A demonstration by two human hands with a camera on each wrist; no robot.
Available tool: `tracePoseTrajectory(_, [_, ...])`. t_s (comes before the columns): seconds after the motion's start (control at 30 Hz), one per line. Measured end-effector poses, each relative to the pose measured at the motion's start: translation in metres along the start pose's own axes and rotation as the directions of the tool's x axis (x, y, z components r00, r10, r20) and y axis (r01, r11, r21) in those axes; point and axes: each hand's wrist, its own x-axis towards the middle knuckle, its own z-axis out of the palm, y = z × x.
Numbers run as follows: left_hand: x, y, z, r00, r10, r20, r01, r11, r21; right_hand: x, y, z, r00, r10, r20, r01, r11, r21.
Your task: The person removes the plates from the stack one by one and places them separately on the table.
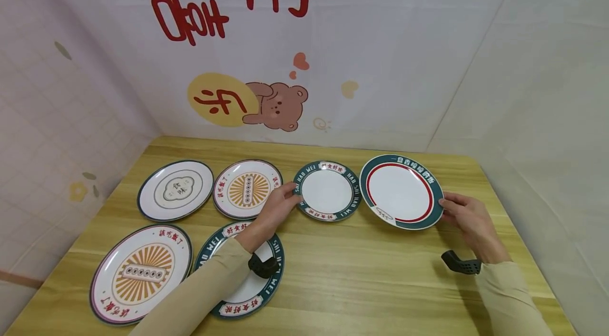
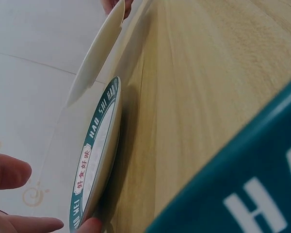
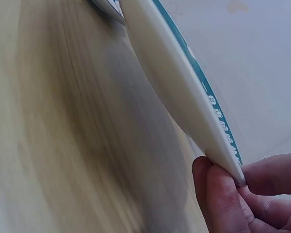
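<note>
A small plate (image 1: 329, 190) with a green lettered rim sits at the middle back of the table. At its left edge is my left hand (image 1: 278, 204); in the left wrist view one fingertip lies at the underside of the rim, another finger by its upper side. My right hand (image 1: 468, 220) pinches the right rim of a larger plate (image 1: 401, 192) with a green border and red ring. That plate is tilted and raised off the table, its pale underside (image 3: 179, 92) showing in the right wrist view.
Left of the hands lie a cream-centred plate (image 1: 164, 180), two orange-rayed plates (image 1: 261, 168) (image 1: 111, 270), and a green-rimmed plate (image 1: 278, 264) partly covered by my left forearm. The wooden table (image 1: 361, 283) meets a printed wall cloth (image 1: 380, 61) at its back edge.
</note>
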Motion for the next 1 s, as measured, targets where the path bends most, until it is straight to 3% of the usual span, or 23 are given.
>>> tracePoseTrajectory(0.57, [0.000,-0.003,-0.007,1.000,-0.004,-0.018,0.004,1.000,0.010,0.013,0.010,-0.016,0.998,0.070,0.000,-0.070,0.995,-0.067])
tracePoseTrajectory(0.8, [-0.001,-0.003,-0.008,1.000,-0.010,-0.018,0.009,1.000,-0.027,0.015,0.014,-0.016,0.996,0.087,0.026,-0.086,0.995,-0.048])
tracePoseTrajectory(0.9, [-0.006,-0.001,-0.012,1.000,0.002,-0.023,-0.002,1.000,-0.018,0.013,0.015,-0.019,0.998,0.047,0.039,-0.044,0.996,-0.074])
tracePoseTrajectory(1.0, [-0.014,0.004,-0.022,1.000,0.026,-0.015,-0.026,1.000,-0.002,0.007,0.012,-0.021,0.999,-0.047,0.005,0.047,0.976,-0.211])
